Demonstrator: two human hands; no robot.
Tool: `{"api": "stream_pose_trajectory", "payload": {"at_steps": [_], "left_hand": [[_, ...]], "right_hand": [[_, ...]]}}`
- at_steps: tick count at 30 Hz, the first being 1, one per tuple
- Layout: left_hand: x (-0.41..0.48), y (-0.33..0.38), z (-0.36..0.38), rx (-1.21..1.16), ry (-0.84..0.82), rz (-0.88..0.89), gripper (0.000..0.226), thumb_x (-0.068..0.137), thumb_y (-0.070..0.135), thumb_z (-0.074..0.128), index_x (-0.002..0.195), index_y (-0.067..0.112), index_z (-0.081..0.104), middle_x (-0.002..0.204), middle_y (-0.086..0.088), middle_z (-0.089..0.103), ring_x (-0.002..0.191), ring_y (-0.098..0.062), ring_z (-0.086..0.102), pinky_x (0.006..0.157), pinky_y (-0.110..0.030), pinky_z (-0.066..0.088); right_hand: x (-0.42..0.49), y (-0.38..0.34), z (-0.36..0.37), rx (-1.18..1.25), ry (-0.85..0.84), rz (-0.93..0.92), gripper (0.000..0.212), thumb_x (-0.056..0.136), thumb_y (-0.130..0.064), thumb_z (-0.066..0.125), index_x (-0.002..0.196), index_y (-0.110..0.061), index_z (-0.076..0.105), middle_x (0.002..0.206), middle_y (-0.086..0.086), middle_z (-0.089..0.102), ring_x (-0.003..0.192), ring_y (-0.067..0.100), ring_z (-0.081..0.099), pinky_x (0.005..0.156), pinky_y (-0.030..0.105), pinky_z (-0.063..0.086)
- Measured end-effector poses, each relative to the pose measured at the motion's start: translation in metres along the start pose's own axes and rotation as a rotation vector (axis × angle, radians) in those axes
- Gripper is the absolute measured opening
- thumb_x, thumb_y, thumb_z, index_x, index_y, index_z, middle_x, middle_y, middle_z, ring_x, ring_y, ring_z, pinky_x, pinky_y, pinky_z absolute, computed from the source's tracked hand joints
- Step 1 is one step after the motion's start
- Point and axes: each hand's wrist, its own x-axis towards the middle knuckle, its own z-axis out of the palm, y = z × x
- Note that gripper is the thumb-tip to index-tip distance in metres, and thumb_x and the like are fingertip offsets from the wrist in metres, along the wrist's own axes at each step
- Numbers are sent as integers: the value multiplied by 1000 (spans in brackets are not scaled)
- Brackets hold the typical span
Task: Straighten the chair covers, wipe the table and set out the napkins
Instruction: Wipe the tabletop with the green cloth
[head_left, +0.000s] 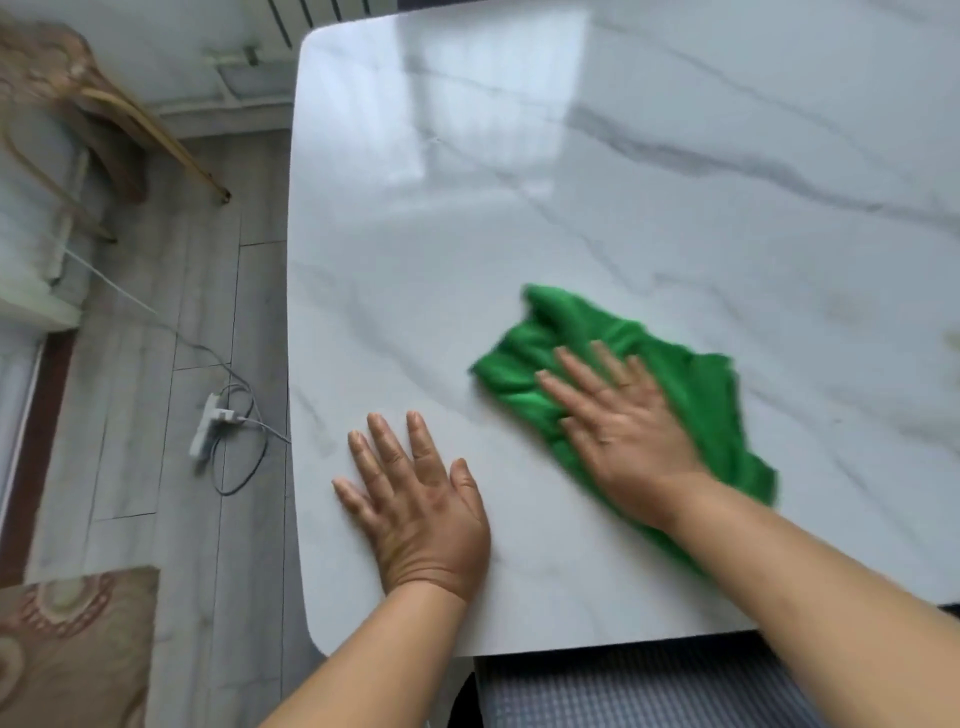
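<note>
White marble-look desk (571, 208) w/ grey veins fills most of the view, glossy, window light reflected near its far left corner. Right hand (623, 431) is flat on top of a green cloth (691, 395), palm down, fingers spread, pressing it onto the desk rather than clutching it – grip wide open, nothing pinched. Cloth is bunched and rumpled, sits right of centre, toward the near edge; hand and cloth are blurred. Left hand (421, 499) lies flat on bare desk just beside the cloth, not touching it, fingers splayed, grip open and holding nothing. Both forearms are bare. Left of the desk: grey plank floor (156, 364), a white power strip (208, 423) w/ dark and white cables looped around it. Far left top, a chair (78, 104) w/ brown patterned cover; another patch of the same kind of fabric (72, 649) at bottom left. Below the near desk edge, a grey checked surface (623, 691), can't tell what it is.
</note>
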Motion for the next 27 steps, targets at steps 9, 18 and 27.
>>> {"api": "stream_pose_trajectory", "payload": {"at_steps": [9, 18, 27], "left_hand": [[5, -7, 2, -3, -10, -12, 65, 86, 41, 32, 144, 10, 37, 151, -24, 30, 139, -44, 27, 106, -67, 18], [5, -5, -11, 30, -75, -52, 74, 82, 53, 7, 152, 28, 12, 160, -13, 2, 147, -32, -3, 113, -57, -4], [-4, 9, -29, 277, -134, -198, 63, 93, 57, 20, 149, 40, -3, 160, -12, -10, 145, -33, -11, 112, -62, -2]], "right_hand": [[114, -7, -5, 19, 11, 448, 58, 101, -45, 19, 156, -30, 4, 164, -1, -5, 149, 31, -9, 119, 51, -6], [-69, 58, -5, -120, -69, 66, 60, 93, -49, 26, 150, -33, 22, 158, 1, 30, 147, 31, 17, 118, 49, 12], [-8, 19, -3, -11, -101, 73, 57, 100, -49, 20, 154, -38, 7, 164, -3, -4, 149, 31, -12, 117, 53, -9]]}}
